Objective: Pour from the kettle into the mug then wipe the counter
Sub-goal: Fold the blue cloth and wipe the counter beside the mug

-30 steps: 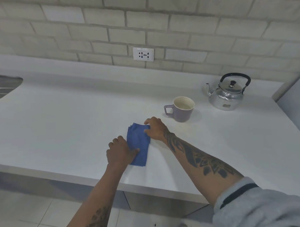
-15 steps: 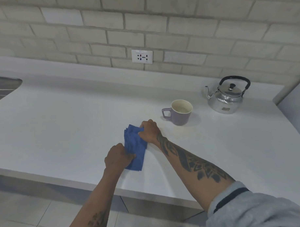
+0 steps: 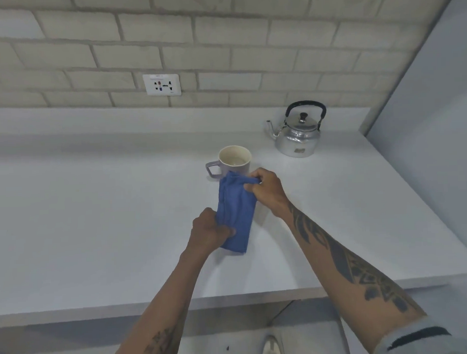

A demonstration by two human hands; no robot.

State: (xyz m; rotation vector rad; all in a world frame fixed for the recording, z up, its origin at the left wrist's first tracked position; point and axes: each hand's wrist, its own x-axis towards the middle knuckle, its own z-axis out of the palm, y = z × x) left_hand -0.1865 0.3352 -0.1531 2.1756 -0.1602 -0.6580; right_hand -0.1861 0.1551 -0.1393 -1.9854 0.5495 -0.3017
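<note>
A folded blue cloth [image 3: 237, 211] is held between both hands over the white counter [image 3: 96, 208]. My left hand [image 3: 210, 232] grips its near lower edge. My right hand [image 3: 267, 191] pinches its far upper corner. Just behind the cloth stands a lilac mug [image 3: 233, 162] with a cream inside, handle to the left; the cloth's top edge hides part of its base. A shiny metal kettle [image 3: 297, 137] with a black handle sits at the back right, spout pointing left.
A brick wall with a white power socket [image 3: 161, 84] backs the counter. A grey panel [image 3: 423, 117] closes the right side. The counter's front edge [image 3: 178, 303] runs below my forearms, with tiled floor and a shoe [image 3: 270, 347] underneath.
Both hands have lifted the cloth's far end and stretched it lengthwise, closer to the mug. The view has shifted right and nearer; the sink at the left is out of frame.
</note>
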